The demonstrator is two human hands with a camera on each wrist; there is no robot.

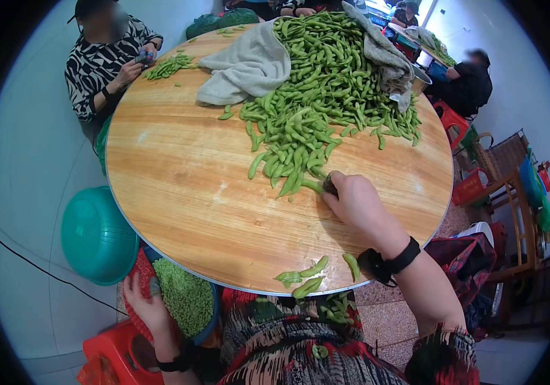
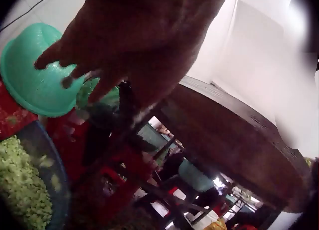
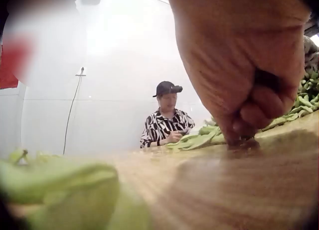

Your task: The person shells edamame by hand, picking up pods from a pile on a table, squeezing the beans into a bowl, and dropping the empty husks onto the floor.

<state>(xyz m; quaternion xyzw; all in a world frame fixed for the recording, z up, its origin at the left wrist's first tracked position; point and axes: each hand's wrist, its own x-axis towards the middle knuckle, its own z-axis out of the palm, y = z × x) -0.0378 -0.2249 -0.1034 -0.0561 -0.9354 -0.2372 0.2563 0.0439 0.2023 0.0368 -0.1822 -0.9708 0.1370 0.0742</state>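
My right hand (image 1: 358, 202) is low over the round table, fingers curled, pinching the end of an edamame pod (image 1: 313, 185) at the near edge of the pile. Something dark covers the tip of its thumb. In the right wrist view the curled fingers (image 3: 261, 108) come right down to the tabletop. A large heap of green edamame pods (image 1: 326, 70) spreads beyond the hand. Below the table's left edge, my left hand (image 1: 146, 305) is held with loose, parted fingers beside a blue basin (image 1: 214, 308) of shelled beans (image 1: 183, 298). A grey cover shows on one of its fingers.
Several loose pods (image 1: 310, 287) lie at the near edge of the wooden table (image 1: 178, 192). Grey cloths (image 1: 249, 64) flank the heap. A green basin (image 1: 98, 234) and a red stool (image 1: 117, 350) stand at left. Another person (image 1: 111, 58) sits across at the far left.
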